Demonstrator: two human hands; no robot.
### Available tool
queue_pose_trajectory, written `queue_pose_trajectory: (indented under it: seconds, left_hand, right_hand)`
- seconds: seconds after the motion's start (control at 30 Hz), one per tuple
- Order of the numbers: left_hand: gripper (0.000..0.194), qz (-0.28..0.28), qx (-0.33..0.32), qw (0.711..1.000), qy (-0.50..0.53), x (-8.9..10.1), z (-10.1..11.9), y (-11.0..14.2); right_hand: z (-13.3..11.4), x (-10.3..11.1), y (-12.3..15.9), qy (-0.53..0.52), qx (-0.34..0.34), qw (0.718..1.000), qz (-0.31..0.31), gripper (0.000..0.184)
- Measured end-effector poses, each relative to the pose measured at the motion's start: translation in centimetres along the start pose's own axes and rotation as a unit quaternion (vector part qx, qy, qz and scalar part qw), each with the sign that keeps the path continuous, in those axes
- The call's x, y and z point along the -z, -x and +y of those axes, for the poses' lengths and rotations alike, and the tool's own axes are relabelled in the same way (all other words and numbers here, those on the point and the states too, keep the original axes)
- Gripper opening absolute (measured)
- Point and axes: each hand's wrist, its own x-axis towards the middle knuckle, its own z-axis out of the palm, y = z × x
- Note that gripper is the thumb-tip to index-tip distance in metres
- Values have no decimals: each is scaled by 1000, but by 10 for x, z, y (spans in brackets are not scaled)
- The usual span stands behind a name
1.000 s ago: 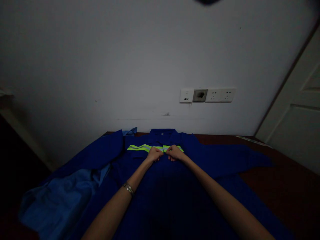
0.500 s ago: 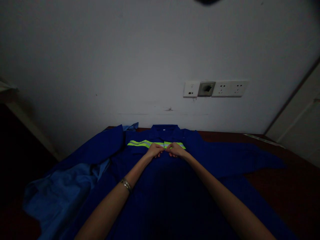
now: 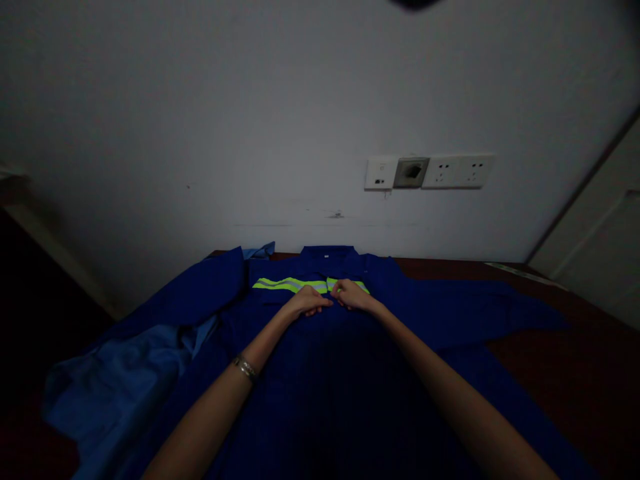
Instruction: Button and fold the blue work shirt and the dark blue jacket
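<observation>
A dark blue work jacket (image 3: 460, 307) lies spread front up, collar toward the wall. A yellow-green and silver reflective strip (image 3: 277, 285) crosses its chest. My left hand (image 3: 307, 301) is closed in a pinch on the jacket's front opening, just below the strip. Close to it on the right, my right hand (image 3: 351, 295) is also closed, fingers curled at the edge of the same opening and partly over the strip. The small part between the fingertips is too dark to make out. A metal bracelet (image 3: 245, 367) circles my left wrist.
Lighter blue cloth (image 3: 125, 380) lies crumpled at the left, partly under the jacket's sleeve. The dark reddish-brown tabletop (image 3: 565, 373) shows at the right. Behind stands a pale wall (image 3: 200, 120) with a row of sockets (image 3: 457, 172).
My right hand has lifted slightly, its fingertips moving up along the opening. The left fingers now reach a little farther right. The view has shifted slightly.
</observation>
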Motion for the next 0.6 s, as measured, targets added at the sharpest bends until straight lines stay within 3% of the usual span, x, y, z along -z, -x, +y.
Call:
queue_pose_trajectory:
  seconds: [0.2,0.3,0.4,0.6]
  left_hand:
    - [26,96,20,995,31,-12,3,-2]
    - [20,123,33,990,61,-15,5,-3]
    - [16,135,31,987,81,-16,6,-2]
    - [15,111,15,989,94,-12,2,-3]
  right_hand:
    - [1,1,0,-5,15,1000,6,13]
    - [2,2,0,43,57,997,37,12]
    - [3,4,0,100,104,987,71,12]
    - [4,5,4,162,147,973,68,13]
